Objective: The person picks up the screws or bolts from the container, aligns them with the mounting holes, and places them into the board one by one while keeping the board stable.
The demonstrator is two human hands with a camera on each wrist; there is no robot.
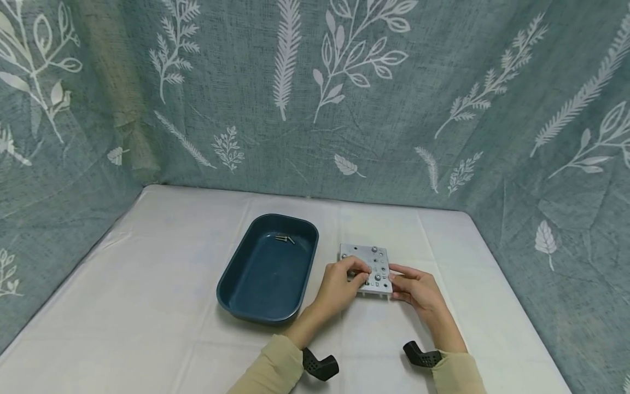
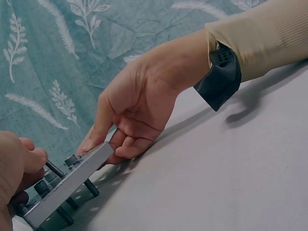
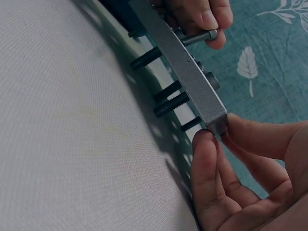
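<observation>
On the white worktop (image 1: 147, 306) stands a blue tray (image 1: 256, 279); to its right, my right hand (image 1: 419, 290) grips a metal plate (image 1: 378, 267) by its edge, and my left hand (image 1: 337, 282) pinches a screw (image 3: 198, 38) (it sticks up from the plate).

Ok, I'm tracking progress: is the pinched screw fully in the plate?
No: the pinched screw has thread showing above the plate; its depth, I cannot tell.

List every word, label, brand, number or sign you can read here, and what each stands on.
No text can be read.
Metal plate: tiny dark marks near its holes, too small to read.
Blue tray: no lettering visible.
Curtain: leaf and sprig prints only, no lettering visible.
</observation>
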